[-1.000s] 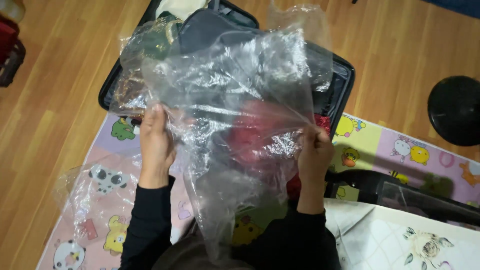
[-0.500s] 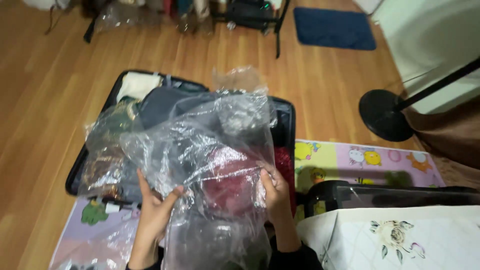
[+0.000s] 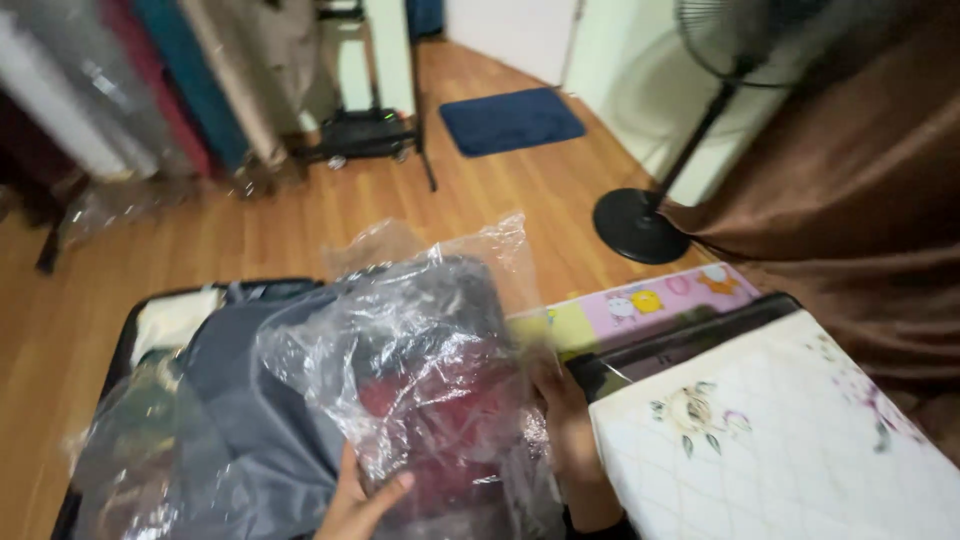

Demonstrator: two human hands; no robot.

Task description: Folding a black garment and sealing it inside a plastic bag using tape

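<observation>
A large clear plastic bag is held up in front of me, crumpled, with a dark red item showing through it. My left hand grips its lower left edge, thumb on the front. My right hand holds its right side, partly veiled by the plastic. Behind the bag lies an open black suitcase filled with grey and light clothing, some of it in plastic.
A white quilted cover with flower prints lies at the right over a dark case edge. A colourful play mat sits on the wooden floor. A standing fan's black base, a brown curtain, a blue mat and hanging clothes stand beyond.
The view has tilted up and turned right, showing more of the room. Both hands have dropped lower in the picture, still holding the plastic bag, which has shifted toward the right.
</observation>
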